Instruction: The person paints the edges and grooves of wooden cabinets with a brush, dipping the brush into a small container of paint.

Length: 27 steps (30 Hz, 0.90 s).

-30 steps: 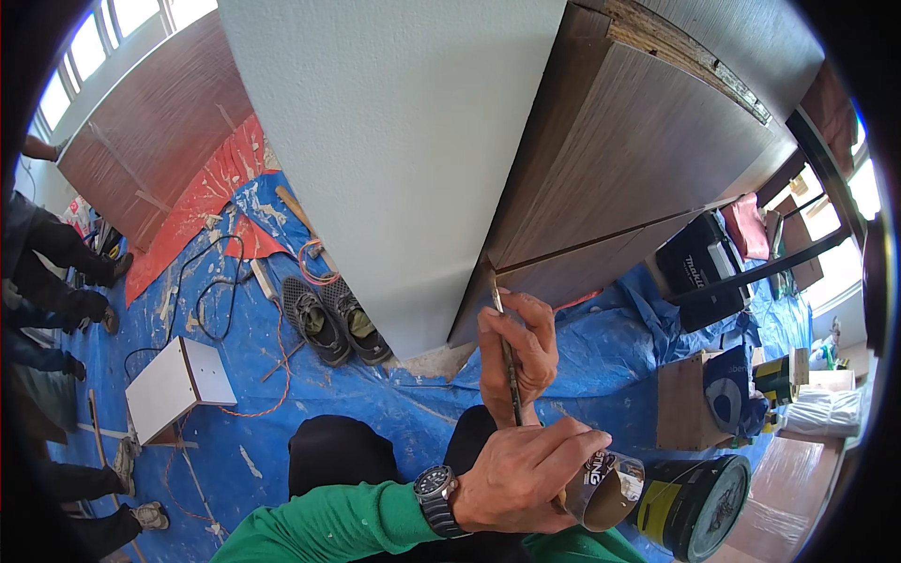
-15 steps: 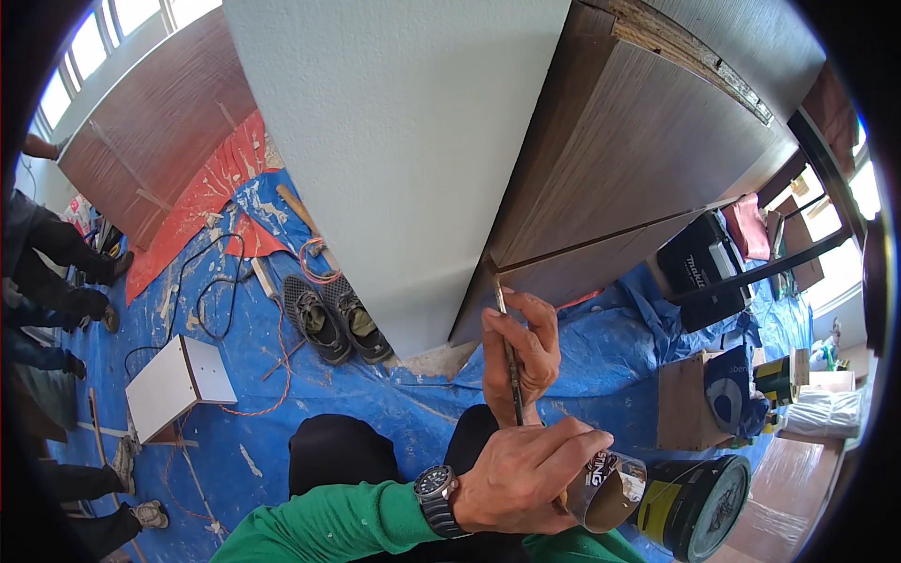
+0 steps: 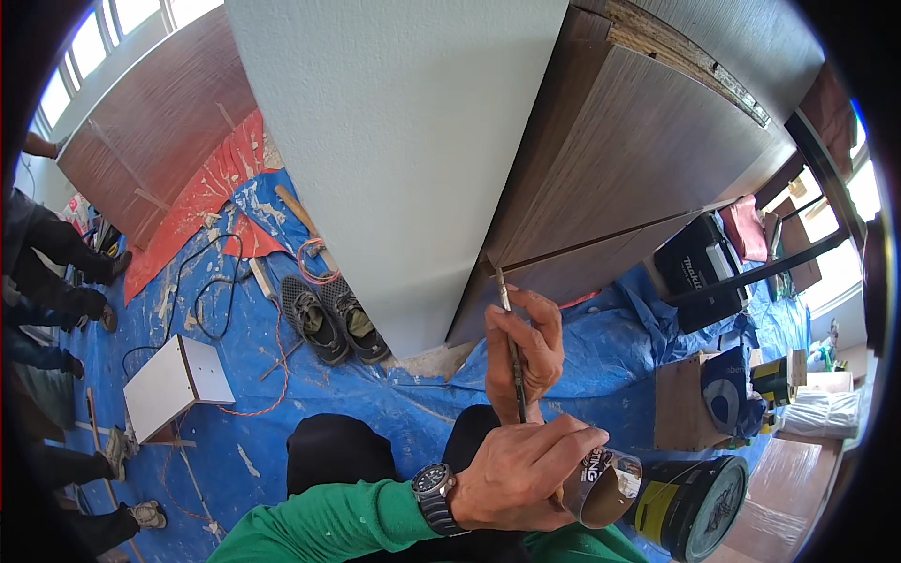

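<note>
A thin paintbrush is pinched in the fingers of my right hand. Its tip meets the lower corner of the brown wood-grain cabinet panel, beside a narrow seam. My left hand, with a black watch at the wrist, is closed around a clear cup with something brown inside. The back of that hand hides most of its grip, and the brush's handle end passes down behind it. Just left of the panel stands a white wall column.
Blue sheeting covers the floor. Shoes sit by the column, with a white box and cords to the left. A dark bucket stands by the cup; a black tool case lies farther right. Other people's legs show at far left.
Both hands, with brush and cup, keep nearly the same places. The view has shifted very slightly, and the brush tip stays at the panel's corner.
</note>
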Motion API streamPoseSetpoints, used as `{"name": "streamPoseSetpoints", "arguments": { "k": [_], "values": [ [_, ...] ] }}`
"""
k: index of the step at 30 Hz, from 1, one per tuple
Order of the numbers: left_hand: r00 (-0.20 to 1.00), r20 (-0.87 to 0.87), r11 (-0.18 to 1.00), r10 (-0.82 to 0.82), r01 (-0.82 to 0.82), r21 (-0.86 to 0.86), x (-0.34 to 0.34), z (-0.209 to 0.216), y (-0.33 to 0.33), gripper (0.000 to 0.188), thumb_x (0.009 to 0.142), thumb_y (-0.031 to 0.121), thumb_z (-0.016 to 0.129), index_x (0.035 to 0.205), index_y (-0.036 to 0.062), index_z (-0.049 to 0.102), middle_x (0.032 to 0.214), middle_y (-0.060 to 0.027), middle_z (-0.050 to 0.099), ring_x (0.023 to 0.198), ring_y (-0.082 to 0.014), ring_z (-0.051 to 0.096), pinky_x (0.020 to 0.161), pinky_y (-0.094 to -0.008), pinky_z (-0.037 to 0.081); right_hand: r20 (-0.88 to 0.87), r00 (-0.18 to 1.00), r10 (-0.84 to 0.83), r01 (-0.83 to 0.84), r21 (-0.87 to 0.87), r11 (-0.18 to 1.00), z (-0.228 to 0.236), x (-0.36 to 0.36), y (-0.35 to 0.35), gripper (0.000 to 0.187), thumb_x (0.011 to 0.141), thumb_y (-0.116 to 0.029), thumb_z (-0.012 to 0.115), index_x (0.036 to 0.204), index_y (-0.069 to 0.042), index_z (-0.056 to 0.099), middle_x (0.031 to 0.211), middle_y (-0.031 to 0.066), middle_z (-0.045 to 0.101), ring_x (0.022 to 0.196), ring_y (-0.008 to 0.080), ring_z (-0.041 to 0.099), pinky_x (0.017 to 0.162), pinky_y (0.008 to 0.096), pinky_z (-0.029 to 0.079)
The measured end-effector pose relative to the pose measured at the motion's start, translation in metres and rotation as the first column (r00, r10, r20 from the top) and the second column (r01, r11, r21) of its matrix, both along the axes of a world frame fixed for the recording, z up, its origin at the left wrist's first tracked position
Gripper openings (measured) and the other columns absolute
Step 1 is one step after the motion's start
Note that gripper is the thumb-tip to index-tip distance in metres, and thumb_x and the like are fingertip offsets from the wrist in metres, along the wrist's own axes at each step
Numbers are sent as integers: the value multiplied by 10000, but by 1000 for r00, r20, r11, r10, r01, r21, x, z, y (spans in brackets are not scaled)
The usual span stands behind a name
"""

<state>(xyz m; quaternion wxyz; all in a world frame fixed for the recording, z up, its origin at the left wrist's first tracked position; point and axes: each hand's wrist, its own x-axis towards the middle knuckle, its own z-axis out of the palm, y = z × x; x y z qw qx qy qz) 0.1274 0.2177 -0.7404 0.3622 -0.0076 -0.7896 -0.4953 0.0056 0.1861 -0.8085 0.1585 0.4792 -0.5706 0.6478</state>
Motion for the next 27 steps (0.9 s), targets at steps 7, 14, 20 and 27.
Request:
{"name": "streamPoseSetpoints", "arguments": {
  "k": [7,14,20,27],
  "values": [
    [998,-66,1000,9,-10,-19,-4,3,-6,774,639,196,938,1306,-12,604,1109,-131,696,846,-301,760,720,-387,618,23,999,-35,35,15,999,2,-3,5,305,778,127,795,1015,-65,801,1130,137,739,1075,314,699,916,411,563],
    [1000,-24,1000,-6,5,-9,-5,1,-4,676,777,316,810,1336,-25,639,1112,-178,746,939,-342,782,765,-418,637,22,1000,-22,22,7,1000,7,-6,10,292,790,128,793,1015,-58,798,1115,139,735,1051,309,711,911,412,567],
    [999,-31,1000,-17,16,-21,-4,-3,-6,666,830,377,790,1335,-29,638,1105,-184,744,929,-347,780,740,-413,635,46,995,-94,93,25,995,4,-14,8,277,809,123,796,1020,-56,798,1100,135,732,1038,291,722,896,388,576],
    [999,-13,999,-35,34,-15,-4,-4,-5,683,870,441,773,1342,-32,633,1105,-196,735,925,-351,777,720,-410,631,96,983,-158,157,25,987,6,-19,12,246,823,103,810,1009,-58,796,1104,132,730,1022,279,726,891,369,577]
  ]
}}
